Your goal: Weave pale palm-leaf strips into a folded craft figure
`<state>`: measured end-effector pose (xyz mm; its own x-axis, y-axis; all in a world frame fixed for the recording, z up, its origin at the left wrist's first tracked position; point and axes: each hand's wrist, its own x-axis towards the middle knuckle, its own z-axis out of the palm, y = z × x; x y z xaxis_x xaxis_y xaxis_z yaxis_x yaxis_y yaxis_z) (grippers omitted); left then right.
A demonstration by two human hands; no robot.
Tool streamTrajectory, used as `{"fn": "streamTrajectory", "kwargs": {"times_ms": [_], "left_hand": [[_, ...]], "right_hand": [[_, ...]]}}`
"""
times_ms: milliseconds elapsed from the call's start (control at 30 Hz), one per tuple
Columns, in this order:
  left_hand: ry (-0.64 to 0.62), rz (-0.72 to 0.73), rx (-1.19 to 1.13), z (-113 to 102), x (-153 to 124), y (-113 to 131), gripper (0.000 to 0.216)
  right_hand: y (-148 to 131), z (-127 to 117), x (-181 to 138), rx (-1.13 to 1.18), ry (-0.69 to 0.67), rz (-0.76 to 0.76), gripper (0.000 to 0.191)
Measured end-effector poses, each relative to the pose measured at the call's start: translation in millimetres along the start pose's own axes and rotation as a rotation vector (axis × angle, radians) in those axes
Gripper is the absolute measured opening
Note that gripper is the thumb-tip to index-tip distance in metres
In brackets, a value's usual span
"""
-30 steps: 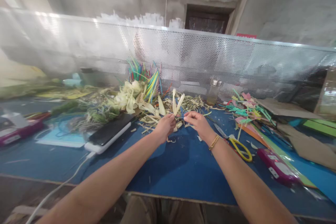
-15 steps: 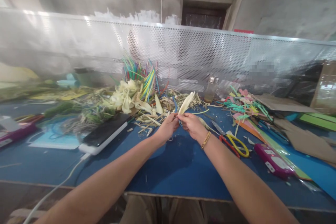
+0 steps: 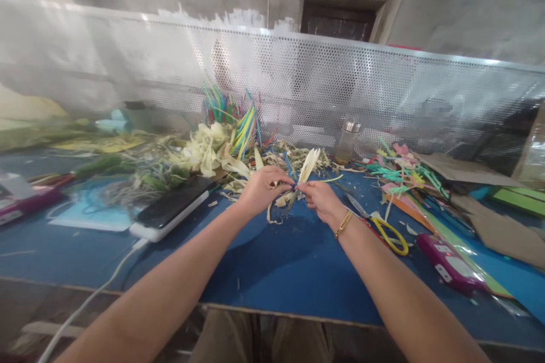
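Observation:
Above the middle of the blue table, both my hands meet at a bundle of pale dried corn husk, its pointed tips turned up. My right hand, a gold bracelet on the wrist, pinches the bundle's lower end. My left hand is closed at the same spot, thumb and fingertips on a thin blue strand wound at the base. The strand looks like a pipe cleaner, but it is too small to be sure. Loose husk strips hang and lie just below and behind the fingers.
Scissors with yellow and red handles and a purple device lie right. A phone on a white power bank lies left. Behind are husk flowers, colourful pipe cleaners, a glass bottle and a perforated metal screen.
My left hand has risen and turned, its fingers now arched over the base of the bundle. The husk stands more upright and looks more spread. The view has shifted slightly.

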<state>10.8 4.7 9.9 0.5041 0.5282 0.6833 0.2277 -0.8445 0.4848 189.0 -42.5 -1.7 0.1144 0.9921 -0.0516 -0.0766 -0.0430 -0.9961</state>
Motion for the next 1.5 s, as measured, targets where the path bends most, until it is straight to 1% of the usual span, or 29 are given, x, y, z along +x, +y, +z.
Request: {"fn": "streamTrajectory", "kwargs": {"times_ms": [67,133,267,400,467,500,667,767,833,900,1067,1133,1200,1233,1300,1367,1400,1433,1500], "left_hand": [[-0.078,0.129,0.07,-0.6,0.9,2.4,0.014],[-0.136,0.208,0.164,-0.4,1.2,5.3,0.015],[-0.212,0.28,0.285,-0.1,1.8,10.0,0.011],[-0.271,0.303,0.299,-1.3,3.1,12.7,0.012],[-0.267,0.26,0.244,-1.4,3.3,13.2,0.012],[-0.254,0.215,0.196,-1.0,3.2,13.2,0.012],[-0.135,-0.131,-0.115,10.8,-1.1,7.4,0.006],[-0.131,-0.28,-0.362,22.5,-6.0,0.7,0.008],[-0.154,-0.324,-0.461,27.7,-8.7,-2.9,0.011],[-0.171,-0.339,-0.489,28.9,-9.8,-4.2,0.011],[-0.232,-0.294,-0.397,22.5,-7.7,0.9,0.004],[-0.251,-0.288,-0.332,21.1,-7.0,1.6,0.006],[-0.251,-0.325,-0.285,21.1,-6.8,-0.7,0.007],[-0.243,-0.358,-0.273,21.4,-6.9,-3.0,0.007],[-0.212,-0.434,-0.263,21.5,-6.9,-8.5,0.006],[-0.176,-0.483,-0.253,20.6,-6.9,-13.5,0.004],[-0.163,-0.496,-0.249,20.0,-6.9,-15.1,0.003],[-0.158,-0.503,-0.247,19.2,-7.0,-15.9,0.002],[-0.179,-0.516,-0.256,17.9,-7.3,-15.4,0.002]], "right_hand": [[0.8,2.4,-1.4,-0.005,-0.009,0.008,0.033],[1.9,4.5,-2.6,-0.007,-0.016,0.019,0.033],[3.4,7.1,-3.6,-0.007,-0.031,0.049,0.034],[2.3,7.4,-4.1,0.007,-0.054,0.071,0.034],[1.4,7.4,-4.5,0.014,-0.06,0.077,0.034],[1.2,7.5,-4.7,0.017,-0.06,0.078,0.034],[3.6,8.4,-3.1,0.017,-0.048,0.087,0.037],[6.6,7.9,-0.8,0.005,-0.045,0.106,0.033],[8.5,7.4,0.4,-0.01,-0.06,0.124,0.028],[10.1,7.4,1.3,-0.032,-0.083,0.141,0.025],[11.1,7.0,1.7,-0.148,-0.155,0.147,0.015],[9.1,3.4,1.5,-0.221,-0.179,0.117,0.01],[5.4,-3.2,1.3,-0.297,-0.197,0.07,0.007],[3.1,-7.2,1.1,-0.376,-0.198,0.009,0.008],[-2.3,-15.2,0.2,-0.633,-0.187,-0.181,0.011],[-8.2,-21.2,-1.5,-0.913,-0.188,-0.378,0.009],[-11.1,-23.0,-2.6,-1.004,-0.193,-0.447,0.008],[-13.6,-23.9,-3.6,-1.037,-0.198,-0.49,0.009],[-17.0,-23.3,-4.9,-0.998,-0.193,-0.561,0.014]]}}
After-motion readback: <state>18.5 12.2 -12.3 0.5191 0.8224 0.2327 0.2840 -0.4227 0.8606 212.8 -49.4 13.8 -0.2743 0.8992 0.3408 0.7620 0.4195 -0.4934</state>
